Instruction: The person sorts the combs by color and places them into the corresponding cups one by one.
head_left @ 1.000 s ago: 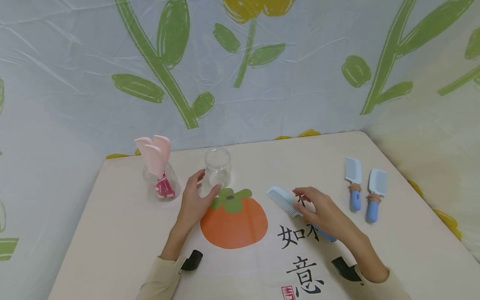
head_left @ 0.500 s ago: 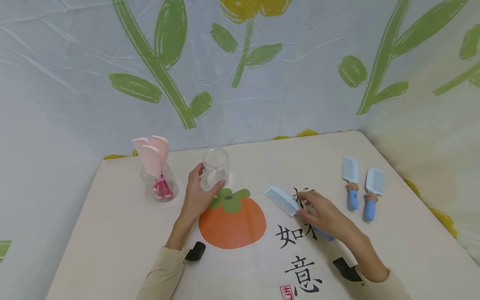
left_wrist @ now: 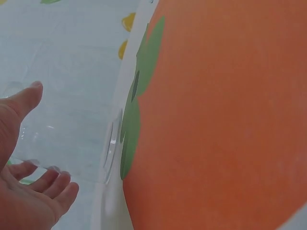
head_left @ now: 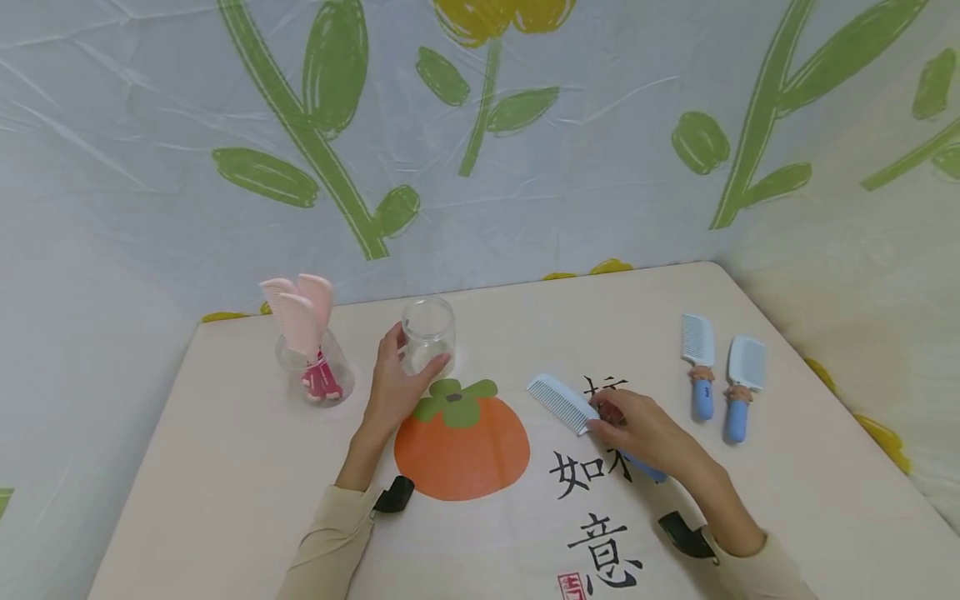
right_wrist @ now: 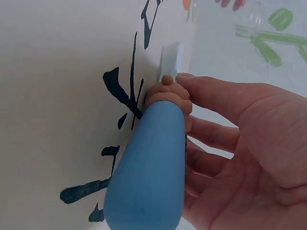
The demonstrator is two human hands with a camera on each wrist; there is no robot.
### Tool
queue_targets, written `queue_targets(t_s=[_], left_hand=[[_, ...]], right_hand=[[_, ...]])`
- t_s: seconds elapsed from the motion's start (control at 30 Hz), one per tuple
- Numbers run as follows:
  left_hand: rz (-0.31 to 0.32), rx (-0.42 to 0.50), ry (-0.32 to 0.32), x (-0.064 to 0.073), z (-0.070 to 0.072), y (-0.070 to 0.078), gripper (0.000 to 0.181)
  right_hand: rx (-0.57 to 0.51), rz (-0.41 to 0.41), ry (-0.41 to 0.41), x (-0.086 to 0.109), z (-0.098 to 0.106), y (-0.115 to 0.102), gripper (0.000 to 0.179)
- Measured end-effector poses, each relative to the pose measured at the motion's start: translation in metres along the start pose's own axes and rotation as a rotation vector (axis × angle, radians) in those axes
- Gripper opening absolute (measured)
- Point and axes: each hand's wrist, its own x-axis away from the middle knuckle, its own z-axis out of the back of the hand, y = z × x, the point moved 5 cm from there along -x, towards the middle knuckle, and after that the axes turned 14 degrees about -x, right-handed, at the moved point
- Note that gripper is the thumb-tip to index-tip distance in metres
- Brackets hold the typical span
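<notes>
In the head view a clear, see-through jar [head_left: 429,321] stands toward the back of the table. My left hand [head_left: 397,385] holds its near left side, thumb across the front and fingers round the far left. The left wrist view has the jar [left_wrist: 62,143] between thumb and fingers. A light blue comb [head_left: 553,398] lies slantwise over the printed characters. My right hand [head_left: 647,429] pinches it at the neck. Up close in the right wrist view, the comb's thick blue handle [right_wrist: 148,163] points toward the camera, with my thumb [right_wrist: 211,93] against a brown bear-like ornament [right_wrist: 168,93].
Farther left, another clear jar [head_left: 341,379] holds several pink combs [head_left: 302,321] upright. Two more blue items, a comb [head_left: 699,342] and a brush-shaped one [head_left: 747,362], lie at the right. A printed persimmon [head_left: 461,454] decorates the table. A flowered curtain [head_left: 585,208] hangs behind it.
My left hand has moved up to the clear jar and its thumb and fingers have closed round it. The right hand's fingers have closed in on the blue comb's neck.
</notes>
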Motion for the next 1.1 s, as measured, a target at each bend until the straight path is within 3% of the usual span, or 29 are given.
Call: queue_targets(t_s=[0.13, 0.63, 1.1], left_hand=[[-0.008, -0.01, 0.002, -0.001, 0.0, -0.002, 0.082], [-0.013, 0.085, -0.015, 0.0, 0.003, -0.004, 0.074], [-0.001, 0.081, -0.026, -0.004, 0.005, -0.005, 0.086]], right_hand=[[-0.008, -0.012, 0.002, -0.002, -0.002, 0.0, 0.03], [-0.086, -0.07, -0.017, -0.004, -0.003, -0.005, 0.024], [-0.099, 0.036, -0.013, -0.016, 0.008, -0.022, 0.019]])
